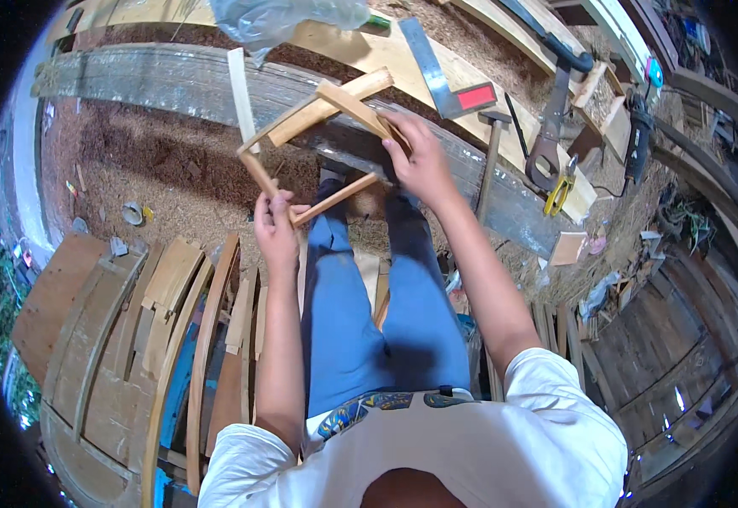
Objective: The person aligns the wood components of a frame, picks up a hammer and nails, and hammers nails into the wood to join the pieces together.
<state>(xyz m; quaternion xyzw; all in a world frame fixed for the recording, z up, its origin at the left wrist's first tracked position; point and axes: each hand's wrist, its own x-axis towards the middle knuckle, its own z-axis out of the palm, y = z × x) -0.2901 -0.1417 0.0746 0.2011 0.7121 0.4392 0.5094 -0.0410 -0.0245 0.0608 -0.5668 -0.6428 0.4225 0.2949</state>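
Between my hands is a light wooden frame (352,105) of narrow strips joined at angles, held tilted over the plank bench and above my legs. My left hand (278,227) grips the frame's near left corner, fingers wrapped round the strip. My right hand (420,157) closes on its right side, thumb toward me and some fingers hidden behind the wood. Under the frame's far side a short wooden block (301,126) lies on the grey bench plank (174,78). A pale thin strip (239,89) stretches across the plank to the left.
Right of my right hand lie a try square (426,63), a hammer (492,140), a handsaw (545,152) and yellow-handled pliers (561,188). A black corded tool (639,127) sits farther right. A plastic bag (289,17) rests at the back. Wooden boards (170,305) stand near my left side.
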